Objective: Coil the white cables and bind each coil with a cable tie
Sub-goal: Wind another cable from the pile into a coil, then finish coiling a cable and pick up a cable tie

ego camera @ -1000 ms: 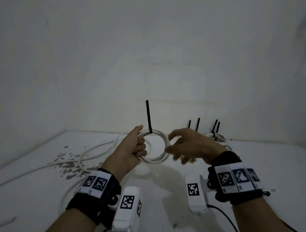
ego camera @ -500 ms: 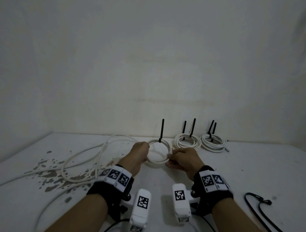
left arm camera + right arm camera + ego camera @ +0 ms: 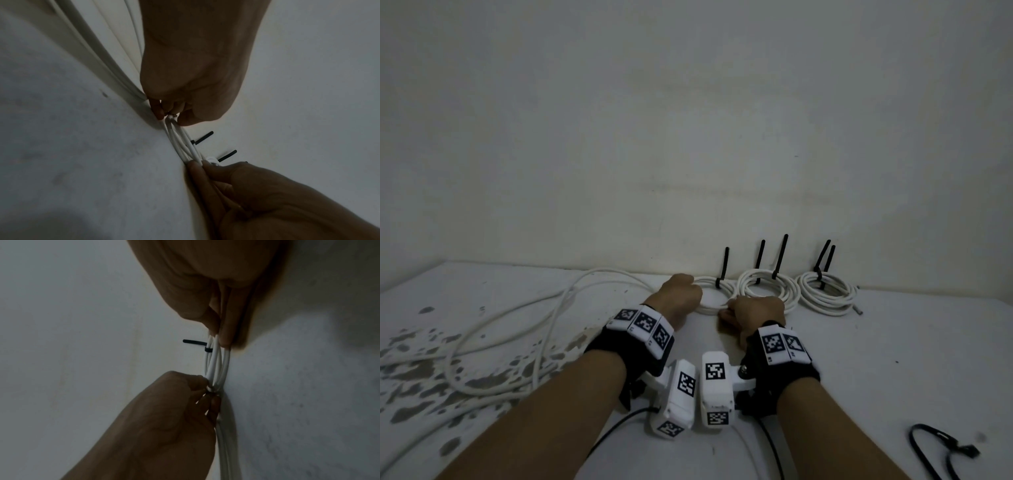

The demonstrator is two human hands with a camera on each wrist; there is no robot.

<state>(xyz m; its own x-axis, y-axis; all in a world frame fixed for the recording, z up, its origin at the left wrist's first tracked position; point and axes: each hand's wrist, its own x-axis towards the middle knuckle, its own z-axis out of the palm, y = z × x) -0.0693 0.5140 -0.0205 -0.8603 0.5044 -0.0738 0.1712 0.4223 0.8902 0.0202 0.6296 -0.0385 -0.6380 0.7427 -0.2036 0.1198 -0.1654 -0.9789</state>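
Observation:
A small white cable coil (image 3: 709, 303) lies on the table near the back wall, bound by a black cable tie (image 3: 723, 270) whose tail stands up. My left hand (image 3: 690, 295) grips the coil's left side, and my right hand (image 3: 728, 311) pinches its right side. In the left wrist view my left hand (image 3: 167, 114) pinches the strands of the coil (image 3: 186, 143), with the right hand (image 3: 202, 165) holding them below. In the right wrist view my right hand (image 3: 219, 334) pinches the coil (image 3: 216, 365) beside the tie (image 3: 195, 343), and the left hand (image 3: 207, 391) holds it lower down.
Two more bound coils (image 3: 768, 289) (image 3: 828, 295) lie to the right along the wall, their tie tails upright. Loose white cables (image 3: 517, 329) sprawl over the stained left part of the table (image 3: 893, 359). Black ties (image 3: 941, 448) lie at the near right.
Both hands have carried the tied coil from mid-air down and away to the table, setting it beside the other bound coils by the wall.

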